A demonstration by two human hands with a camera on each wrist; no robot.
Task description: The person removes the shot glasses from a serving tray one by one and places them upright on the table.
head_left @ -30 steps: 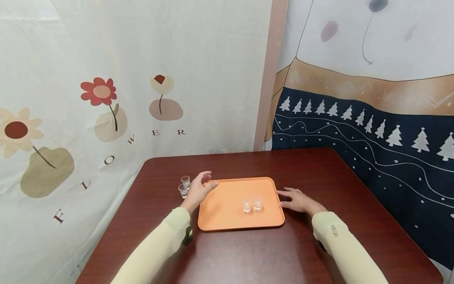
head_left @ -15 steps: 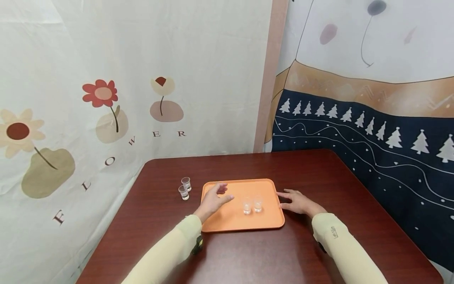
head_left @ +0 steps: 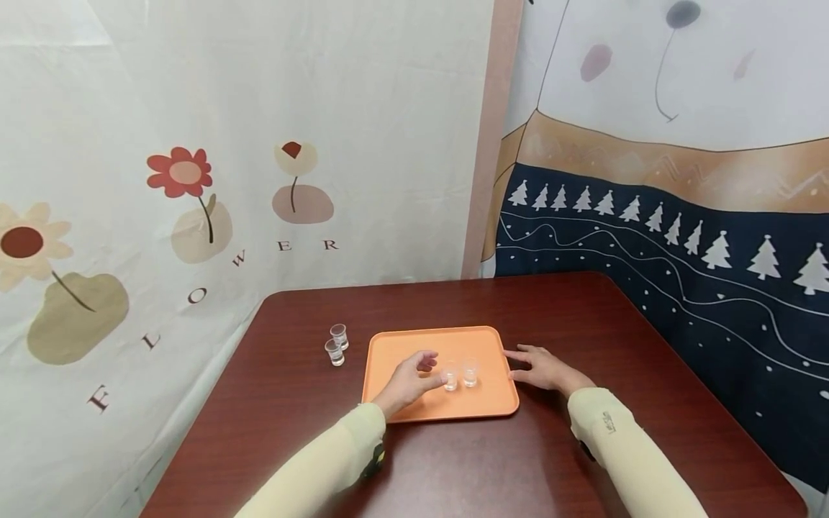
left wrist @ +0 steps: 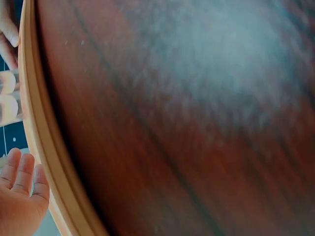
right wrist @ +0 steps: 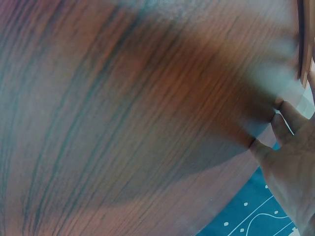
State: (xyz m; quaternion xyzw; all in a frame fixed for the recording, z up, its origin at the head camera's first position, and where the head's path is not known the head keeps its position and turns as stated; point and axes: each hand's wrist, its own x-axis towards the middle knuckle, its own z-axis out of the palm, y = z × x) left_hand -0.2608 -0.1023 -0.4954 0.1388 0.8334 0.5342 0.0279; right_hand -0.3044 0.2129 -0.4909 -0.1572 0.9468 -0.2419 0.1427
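Note:
Two small clear shot glasses stand side by side on an orange tray (head_left: 391,349), the left glass (head_left: 451,383) and the right glass (head_left: 470,375). Over the tray, my left hand (head_left: 409,381) reaches toward the left glass, thumb tip overlapping its edge in the head view. The left wrist view has those fingers (left wrist: 23,174) relaxed, with a gap between them and the glasses (left wrist: 7,108). My right hand (head_left: 547,370) lies at the tray's right rim with fingers spread, fingertips at the edge. In the right wrist view, some fingertips of the right hand (right wrist: 290,162) meet the table.
Two more shot glasses, a rear one (head_left: 340,336) and a front one (head_left: 334,352), stand close together left of the tray. The dark red-brown table (head_left: 453,467) has rounded corners. Printed cloths (head_left: 388,144) hang behind it and along the right side.
My left hand has moved right, from beside the two glasses on the table, across the tray to the left glass there. The right hand has stayed at the tray's rim.

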